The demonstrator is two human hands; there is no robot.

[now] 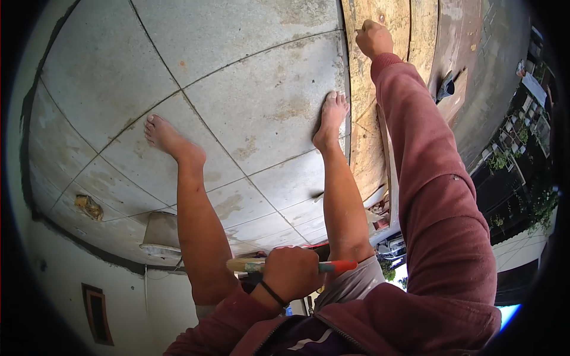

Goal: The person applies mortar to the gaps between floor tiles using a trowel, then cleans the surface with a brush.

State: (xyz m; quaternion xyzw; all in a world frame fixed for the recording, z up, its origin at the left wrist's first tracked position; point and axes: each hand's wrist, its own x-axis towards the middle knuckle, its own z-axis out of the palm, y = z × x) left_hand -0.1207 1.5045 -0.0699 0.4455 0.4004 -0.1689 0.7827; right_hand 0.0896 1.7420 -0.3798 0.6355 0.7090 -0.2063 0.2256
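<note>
My left hand, with a black band at its wrist, is closed around the middle of what looks like a paintbrush in front of my lap. One end is tapered and red-orange; the other is pale with teal stains. My right arm is stretched far forward. At its end, my right hand is closed in a fist above or against a wooden board; whatever its fingers may hold is hidden. My bare right foot stands at the board's edge, and my left foot on the tiles.
Grey stained floor tiles spread to the left of the board. A bucket stands near the wall, and a yellowish lump lies on the floor. Beyond the board is a dark blue object. Plants and clutter line the far right.
</note>
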